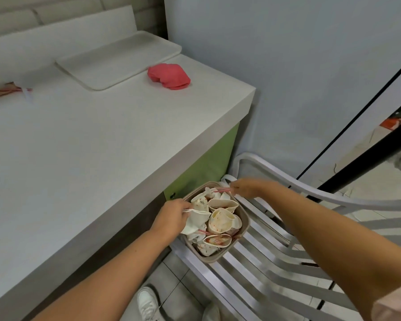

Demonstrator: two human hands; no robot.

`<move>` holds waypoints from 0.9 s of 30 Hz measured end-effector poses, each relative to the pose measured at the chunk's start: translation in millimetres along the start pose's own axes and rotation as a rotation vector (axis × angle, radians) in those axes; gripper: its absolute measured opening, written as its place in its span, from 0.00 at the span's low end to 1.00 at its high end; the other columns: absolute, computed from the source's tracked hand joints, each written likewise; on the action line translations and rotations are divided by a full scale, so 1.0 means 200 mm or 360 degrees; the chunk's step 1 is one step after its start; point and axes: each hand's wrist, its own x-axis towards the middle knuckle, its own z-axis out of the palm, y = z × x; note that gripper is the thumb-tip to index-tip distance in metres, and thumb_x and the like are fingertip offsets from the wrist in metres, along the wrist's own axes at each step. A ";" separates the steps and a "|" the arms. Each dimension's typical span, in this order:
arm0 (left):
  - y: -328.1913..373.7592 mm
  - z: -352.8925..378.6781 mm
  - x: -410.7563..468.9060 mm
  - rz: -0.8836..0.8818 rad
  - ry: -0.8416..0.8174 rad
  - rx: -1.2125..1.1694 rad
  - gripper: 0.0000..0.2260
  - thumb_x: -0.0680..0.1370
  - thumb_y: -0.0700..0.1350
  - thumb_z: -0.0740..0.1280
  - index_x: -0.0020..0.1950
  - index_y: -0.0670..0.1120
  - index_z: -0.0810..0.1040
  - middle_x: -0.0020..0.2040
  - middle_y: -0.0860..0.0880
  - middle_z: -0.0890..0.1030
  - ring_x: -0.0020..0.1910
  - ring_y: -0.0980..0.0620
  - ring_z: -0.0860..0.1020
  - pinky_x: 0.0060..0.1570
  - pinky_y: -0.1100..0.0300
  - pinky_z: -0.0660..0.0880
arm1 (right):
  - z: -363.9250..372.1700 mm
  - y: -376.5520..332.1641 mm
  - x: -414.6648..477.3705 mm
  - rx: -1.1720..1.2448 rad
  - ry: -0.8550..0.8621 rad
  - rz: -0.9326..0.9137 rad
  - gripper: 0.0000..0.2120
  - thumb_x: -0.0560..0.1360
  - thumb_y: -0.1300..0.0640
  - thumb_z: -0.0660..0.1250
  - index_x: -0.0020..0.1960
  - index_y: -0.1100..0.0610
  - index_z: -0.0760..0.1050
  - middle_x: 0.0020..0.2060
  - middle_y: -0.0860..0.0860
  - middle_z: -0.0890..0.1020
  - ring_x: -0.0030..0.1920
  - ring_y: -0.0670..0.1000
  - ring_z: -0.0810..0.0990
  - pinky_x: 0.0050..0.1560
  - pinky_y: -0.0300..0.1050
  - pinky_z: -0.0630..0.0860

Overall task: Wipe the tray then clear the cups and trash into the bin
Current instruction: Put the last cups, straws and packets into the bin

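Note:
A beige bin (244,224) stands on a slatted white chair beside the table and holds several crumpled paper cups (220,220) and straws. My left hand (171,216) is over the bin's left rim, shut on a crushed white cup (196,220). My right hand (243,186) is at the bin's far rim, its fingers pinching a red-striped straw wrapper (221,190). The white tray (116,59) lies at the back of the table, with a crumpled red cloth (169,76) to its right. A wrapper and straw (8,90) lie at the table's far left.
The white table (90,140) has a thick edge and green side panel right next to the bin. The white chair (287,246) fills the lower right, with its backrest curving behind the bin. A grey wall stands close behind. My white shoe (147,304) is on the tiled floor below.

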 end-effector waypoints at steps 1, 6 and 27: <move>0.00 0.00 0.00 0.0011 0.0010 -0.0007 0.13 0.77 0.38 0.64 0.60 0.44 0.79 0.58 0.47 0.80 0.57 0.50 0.77 0.54 0.66 0.69 | -0.01 0.00 0.00 -0.0054 0.0002 0.0053 0.16 0.82 0.59 0.51 0.64 0.63 0.71 0.63 0.58 0.75 0.51 0.51 0.70 0.55 0.46 0.68; 0.02 -0.03 0.02 0.0040 0.0079 -0.0020 0.12 0.77 0.38 0.64 0.59 0.45 0.80 0.56 0.47 0.80 0.56 0.49 0.77 0.55 0.62 0.70 | 0.05 -0.03 0.06 -0.0513 -0.0017 0.0104 0.15 0.79 0.61 0.58 0.64 0.62 0.72 0.61 0.57 0.76 0.55 0.54 0.75 0.58 0.46 0.71; 0.02 -0.04 0.04 0.0061 0.0119 -0.0217 0.14 0.77 0.34 0.62 0.58 0.44 0.81 0.50 0.44 0.79 0.49 0.48 0.77 0.46 0.63 0.69 | -0.01 -0.31 -0.02 0.0159 -0.0170 -0.0661 0.18 0.76 0.51 0.66 0.63 0.58 0.75 0.53 0.53 0.80 0.50 0.48 0.75 0.45 0.36 0.71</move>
